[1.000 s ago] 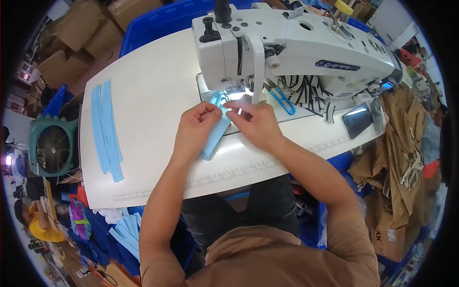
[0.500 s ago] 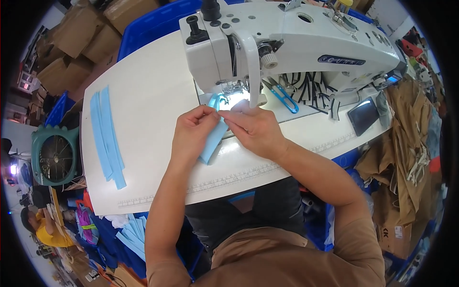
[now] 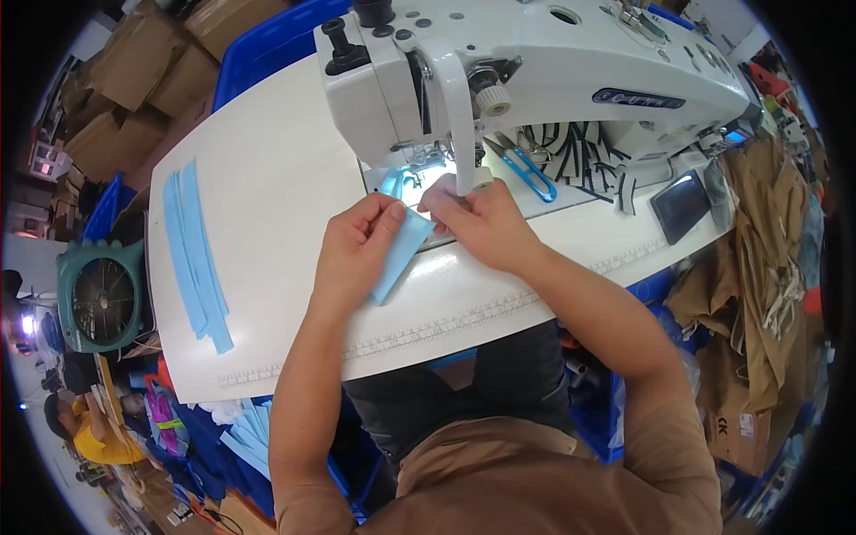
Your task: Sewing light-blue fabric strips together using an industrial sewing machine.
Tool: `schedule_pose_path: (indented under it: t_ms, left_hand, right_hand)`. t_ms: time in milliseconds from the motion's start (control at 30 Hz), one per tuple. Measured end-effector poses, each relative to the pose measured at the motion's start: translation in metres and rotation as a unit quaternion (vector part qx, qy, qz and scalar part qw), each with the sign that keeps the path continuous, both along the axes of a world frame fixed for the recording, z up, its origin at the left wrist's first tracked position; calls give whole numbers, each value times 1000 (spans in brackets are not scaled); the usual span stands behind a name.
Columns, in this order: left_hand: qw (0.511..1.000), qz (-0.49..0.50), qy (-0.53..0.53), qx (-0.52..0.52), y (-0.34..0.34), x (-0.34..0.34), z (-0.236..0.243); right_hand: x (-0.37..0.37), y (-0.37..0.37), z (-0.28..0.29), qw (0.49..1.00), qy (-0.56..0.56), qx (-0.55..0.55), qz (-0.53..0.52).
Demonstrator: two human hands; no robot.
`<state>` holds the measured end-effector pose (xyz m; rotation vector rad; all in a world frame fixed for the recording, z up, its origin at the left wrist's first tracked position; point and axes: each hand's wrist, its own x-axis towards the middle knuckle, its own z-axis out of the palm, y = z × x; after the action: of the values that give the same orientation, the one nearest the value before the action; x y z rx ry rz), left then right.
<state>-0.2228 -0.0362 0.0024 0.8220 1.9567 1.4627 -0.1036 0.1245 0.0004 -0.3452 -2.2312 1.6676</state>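
Light blue fabric strip (image 3: 399, 255): narrow, flat, lying slantwise on the white sewing table (image 3: 267, 205) just before the white sewing machine (image 3: 535, 62). Its upper end lies between both hands and is hidden by them; needle area partly obscured by glare. Left hand (image 3: 357, 245): fingers closed, pinching the strip's upper left edge. Right hand (image 3: 477, 223): fingers closed on the strip's top end beside the presser foot.

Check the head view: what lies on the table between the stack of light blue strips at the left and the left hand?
Nothing: in the head view the white table is bare between the light blue strips and the left hand, which holds a light blue fabric piece.
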Motion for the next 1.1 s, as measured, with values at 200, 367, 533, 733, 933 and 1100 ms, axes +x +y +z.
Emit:
schedule_pose_path:
  t_ms: [200, 367, 533, 733, 933, 1100]
  left_hand:
    - [998, -24, 46, 21, -1, 3, 3]
    - [997, -34, 71, 5, -3, 0, 6]
    - [999, -44, 20, 20, -4, -4, 3]
    - [997, -69, 10, 26, -6, -5, 2]
    - [998, -65, 10, 19, -4, -5, 0]
    - [998, -51, -32, 31, -3, -3, 6]
  right_hand:
    - [1, 7, 7, 985, -79, -134, 71]
    - [-1, 11, 5, 985, -84, -103, 108]
    - [-2, 10, 2, 979, -62, -152, 121]
    - [-1, 9, -3, 982, -42, -136, 121]
    - [1, 3, 1, 992, -23, -93, 88]
    - [0, 4, -3, 994, -5, -69, 86]
